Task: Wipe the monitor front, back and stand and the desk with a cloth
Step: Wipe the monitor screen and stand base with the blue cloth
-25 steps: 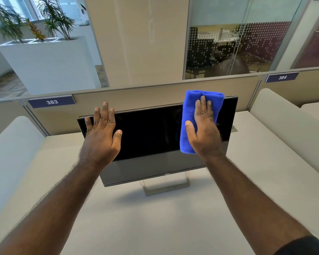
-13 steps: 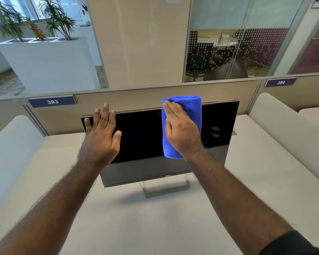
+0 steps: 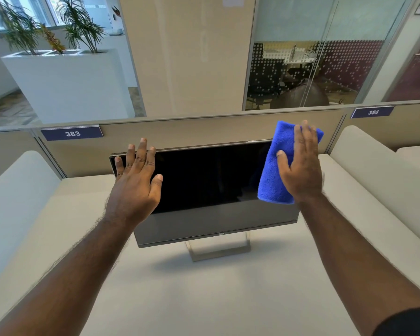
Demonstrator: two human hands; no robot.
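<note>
White planter (image 3: pixel 66 86) holding leafy plants (image 3: pixel 80 27) — behind desk divider (image 3: pixel 180 132)

Monitor (image 3: pixel 209 180) on desk (image 3: pixel 204 294), partition (image 3: pixel 204 132) behind. Left hand (image 3: pixel 134 187) on screen's left; cloth (image 3: pixel 277 170) under right hand (image 3: pixel 301 170) at right.

Both arms reach forward, left hand (image 3: pixel 135 184) and right hand (image 3: pixel 301 166) flat, fingers (image 3: pixel 143 151) straight.
</note>
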